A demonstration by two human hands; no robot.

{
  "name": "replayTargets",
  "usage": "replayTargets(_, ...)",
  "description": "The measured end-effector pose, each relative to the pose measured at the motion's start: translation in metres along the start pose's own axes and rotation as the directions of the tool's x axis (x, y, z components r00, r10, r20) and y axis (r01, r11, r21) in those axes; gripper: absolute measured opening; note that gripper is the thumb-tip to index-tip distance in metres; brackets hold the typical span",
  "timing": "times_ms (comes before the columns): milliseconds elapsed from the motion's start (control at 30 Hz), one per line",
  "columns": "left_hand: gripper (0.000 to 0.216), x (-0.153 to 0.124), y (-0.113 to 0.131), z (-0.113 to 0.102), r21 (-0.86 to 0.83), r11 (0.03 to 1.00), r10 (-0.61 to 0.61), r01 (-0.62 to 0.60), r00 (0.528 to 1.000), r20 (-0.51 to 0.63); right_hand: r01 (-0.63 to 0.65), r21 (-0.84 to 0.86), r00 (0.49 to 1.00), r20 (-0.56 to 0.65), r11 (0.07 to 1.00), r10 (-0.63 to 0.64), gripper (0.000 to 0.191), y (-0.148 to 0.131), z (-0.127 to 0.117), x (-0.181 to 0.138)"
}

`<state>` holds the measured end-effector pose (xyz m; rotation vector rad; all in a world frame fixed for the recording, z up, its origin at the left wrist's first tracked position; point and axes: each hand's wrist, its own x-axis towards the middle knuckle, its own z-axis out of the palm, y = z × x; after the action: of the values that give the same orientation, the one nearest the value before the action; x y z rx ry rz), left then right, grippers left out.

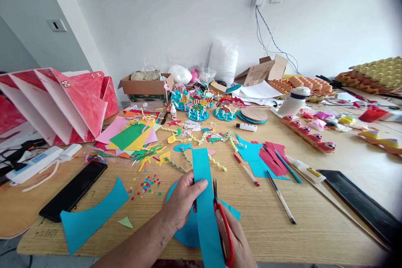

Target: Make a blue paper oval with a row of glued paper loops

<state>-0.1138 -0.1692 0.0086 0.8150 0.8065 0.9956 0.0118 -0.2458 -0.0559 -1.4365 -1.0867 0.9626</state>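
Note:
My left hand [181,203] pinches a long blue paper strip [204,192], thumb on top, and holds it upright over the table. My right hand [240,240] grips red-handled scissors [221,217]. Their blades point away from me along the strip's right edge. Under both hands lies a round blue paper piece [188,232] on the wooden table [314,222].
A black phone [73,190] and a curved blue paper offcut [91,215] lie at the left. Pencils [281,197], a glue tube [306,168] and a black tablet [361,205] sit at the right. Coloured paper sheets [132,136], confetti and paper crafts [201,106] fill the middle; boxes stand at the back.

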Motion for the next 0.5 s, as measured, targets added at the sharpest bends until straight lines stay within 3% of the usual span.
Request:
replayTargets(200,0.026,0.004,0.003,-0.006,0.051,0.998,0.046,-0.042,0.996,-0.076,-0.125,0.107,0.992,0.043,0.986,0.121,0.050,-0.016,-0.001,0.005)
replayTargets(367,0.028,0.002,0.005,-0.004,0.019,0.995,0.095,-0.094,0.989,-0.110,-0.202,0.258,0.973,0.167,0.945,0.162,0.046,-0.032,0.001,0.014)
replayTargets(500,0.028,0.000,0.008,-0.004,0.009,0.993,0.115,-0.115,0.988,-0.107,-0.232,0.315,0.964,0.200,0.920,0.174,0.047,-0.034,-0.001,0.020)
